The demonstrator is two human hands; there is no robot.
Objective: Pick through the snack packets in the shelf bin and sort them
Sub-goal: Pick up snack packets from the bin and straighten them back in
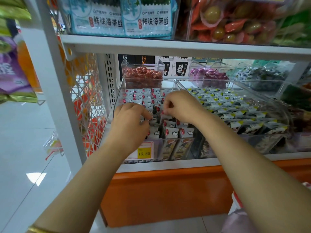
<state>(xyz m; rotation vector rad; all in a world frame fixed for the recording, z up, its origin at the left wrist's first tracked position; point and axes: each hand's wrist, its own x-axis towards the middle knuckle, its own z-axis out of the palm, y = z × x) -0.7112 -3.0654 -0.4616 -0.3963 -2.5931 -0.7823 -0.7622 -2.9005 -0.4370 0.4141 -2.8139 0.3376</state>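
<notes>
Forearms (94,179): both reaching in over front edge of shelf (168,165).
Shelf bin (117,98): clear, at left end of shelf; snack packets (170,132) standing in rows inside, neat at back, looser at front.
Right hand (181,106): fingers curled, apparently pinching upright packet (156,111) at bin middle.
Left hand (129,121): pinching same packet from other side.
Advice: lift one packet straight up, without tipping front rows.

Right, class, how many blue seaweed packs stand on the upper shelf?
2: one blue seaweed pack on the left, the second pack right beside it. Others may be hidden behind.
</notes>
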